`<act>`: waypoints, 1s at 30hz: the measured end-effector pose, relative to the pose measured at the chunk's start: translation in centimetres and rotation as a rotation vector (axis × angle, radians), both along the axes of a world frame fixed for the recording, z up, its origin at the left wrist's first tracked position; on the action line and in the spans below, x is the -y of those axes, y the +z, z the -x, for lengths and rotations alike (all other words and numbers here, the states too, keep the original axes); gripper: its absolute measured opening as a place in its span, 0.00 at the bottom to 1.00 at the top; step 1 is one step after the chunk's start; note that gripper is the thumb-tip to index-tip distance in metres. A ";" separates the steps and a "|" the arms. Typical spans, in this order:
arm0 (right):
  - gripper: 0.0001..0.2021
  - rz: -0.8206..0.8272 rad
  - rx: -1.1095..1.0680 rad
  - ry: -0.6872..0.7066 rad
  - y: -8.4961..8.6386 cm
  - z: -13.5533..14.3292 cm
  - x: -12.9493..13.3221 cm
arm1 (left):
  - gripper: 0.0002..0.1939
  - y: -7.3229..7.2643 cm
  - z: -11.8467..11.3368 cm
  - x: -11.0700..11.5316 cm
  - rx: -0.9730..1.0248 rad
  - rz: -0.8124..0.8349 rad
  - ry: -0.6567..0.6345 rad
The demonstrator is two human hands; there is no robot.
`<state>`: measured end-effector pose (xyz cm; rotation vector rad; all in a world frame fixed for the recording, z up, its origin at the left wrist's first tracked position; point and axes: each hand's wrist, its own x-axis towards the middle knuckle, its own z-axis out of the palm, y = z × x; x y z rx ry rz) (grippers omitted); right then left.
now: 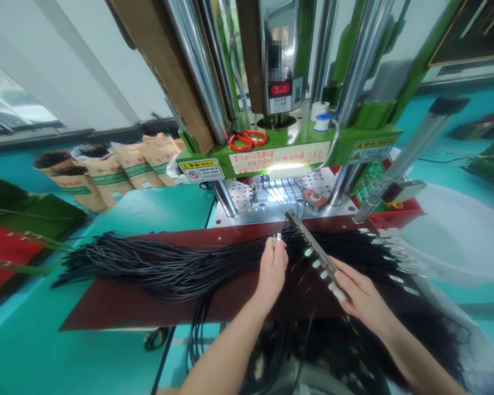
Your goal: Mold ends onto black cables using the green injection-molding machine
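My left hand (272, 270) is closed around a small cable connector (278, 238), whose silvery tip sticks up past the fingers. My right hand (360, 293) grips the near end of a long metal bar (315, 247), which slants up and away to the left. Several white-and-metal connectors sit in a row along the bar's lower edge. Beneath both hands a thick bundle of black cables (160, 266) lies across a brown board (119, 312). White connector ends (395, 255) fan out at the bundle's right end.
Ahead stands a green press (362, 137) with steel columns and a lit perforated bed (242, 211). Red-handled scissors (247, 140) and a blue-ended spool (323, 122) rest on it. Paper sacks (111, 173) line the left back. A white round tub (456, 236) is at right.
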<state>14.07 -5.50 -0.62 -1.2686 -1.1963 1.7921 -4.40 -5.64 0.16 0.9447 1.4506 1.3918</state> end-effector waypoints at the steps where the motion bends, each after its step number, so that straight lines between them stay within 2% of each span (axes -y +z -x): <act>1: 0.28 0.005 -0.006 0.001 0.1 0.0 0.0 | 0.16 0.0 0.0 0.0 -0.006 -0.015 -0.012; 5: 0.28 0.006 -0.001 0.064 0.3 -0.1 -0.1 | 0.17 -0.3 -0.2 0.1 -0.034 -0.003 -0.209; 7: 0.30 0.009 0.001 0.099 0.3 -0.1 -0.2 | 0.17 -0.4 -0.2 0.1 -0.010 0.029 -0.253; 10: 0.32 -0.004 0.007 0.134 0.1 -0.3 -0.3 | 0.18 -0.2 0.2 0.1 0.000 0.066 -0.263; 14: 0.30 -0.105 0.053 0.167 0.1 -0.2 -0.5 | 0.19 0.3 0.9 0.2 0.041 0.147 -0.306; 19: 0.27 -0.222 0.126 0.199 0.7 0.1 -0.5 | 0.19 -0.2 1.0 0.1 -0.001 0.143 -0.264; 22: 0.27 -0.184 0.096 0.175 0.6 0.2 -0.5 | 0.20 -0.5 1.2 0.0 -0.104 0.073 -0.255; 26: 0.29 -0.060 0.067 0.120 0.3 0.0 -0.3 | 0.24 -0.1 2.3 0.2 -0.207 0.010 -0.236; 28: 0.29 -0.011 0.082 0.098 0.5 -0.1 -0.1 | 0.26 0.3 2.8 0.5 -0.177 0.021 -0.244; 30: 0.27 -0.001 0.079 0.070 0.9 -0.2 0.0 | 0.27 0.6 3.0 0.7 -0.047 0.068 -0.324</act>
